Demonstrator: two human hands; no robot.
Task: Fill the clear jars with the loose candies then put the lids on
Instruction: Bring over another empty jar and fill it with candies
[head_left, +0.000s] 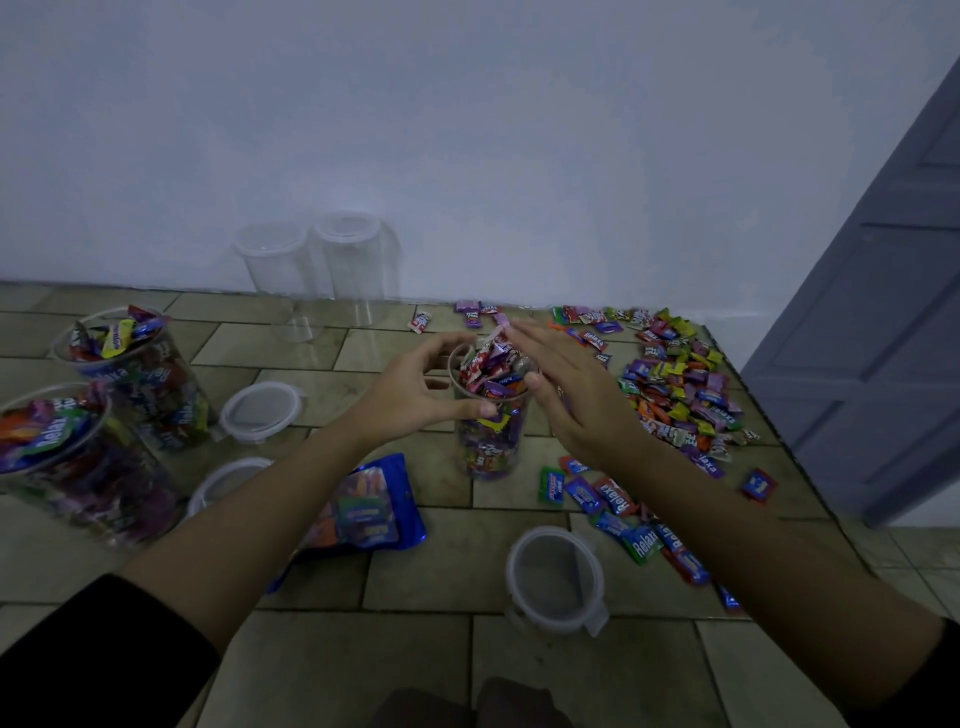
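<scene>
Black sleeve, round translucent lid, clear cylindrical jar

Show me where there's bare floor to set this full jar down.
Bare tiles lie between the blue bag and the near lid, and across the front below both. Another patch sits between the empty jars and the left filled jars. Right of the centre jar, the candy pile crowds the floor.

Tiled floor, beige, dark joints. Bearings from the full centre jar:
- 9 o'clock: two lids, with two filled jars beyond.
- 8: blue bag.
- 5: third lid.
- 11: two empty jars, at the wall.
- 12 to 5: loose candies.
</scene>
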